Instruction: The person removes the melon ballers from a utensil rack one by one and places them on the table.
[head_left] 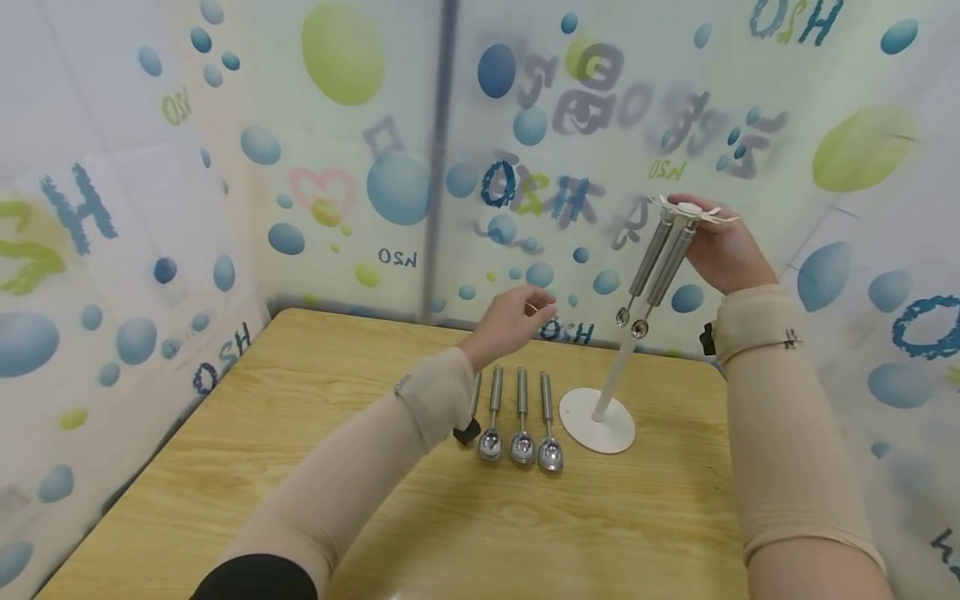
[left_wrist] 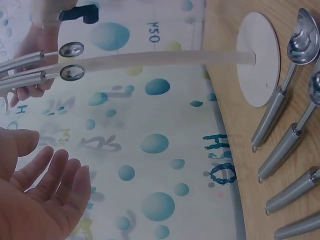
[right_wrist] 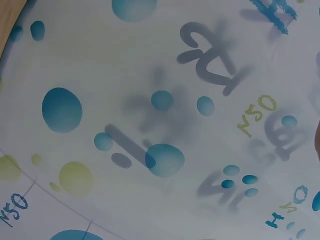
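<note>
A white utensil stand [head_left: 618,375] rises from a round base, its hooked top near head height. Two small-bowled steel scoops [head_left: 662,258] hang there, bowls down. My right hand [head_left: 723,250] is at the top, behind the hooks, with fingers curled at the rim; the handles partly cover it in the left wrist view. Left of the pole, my left hand [head_left: 513,321] hovers above the table, fingers loosely bent and holding nothing. Below it several larger steel scoops [head_left: 522,417] lie side by side, handles toward the wall; my left sleeve partly covers the leftmost.
The wooden table [head_left: 337,383] ends at a patterned curtain [head_left: 405,275] behind it, with more patterned sheeting on both sides. The stand's base [head_left: 577,429] sits just right of the lying scoops. The right wrist view shows mostly sheeting.
</note>
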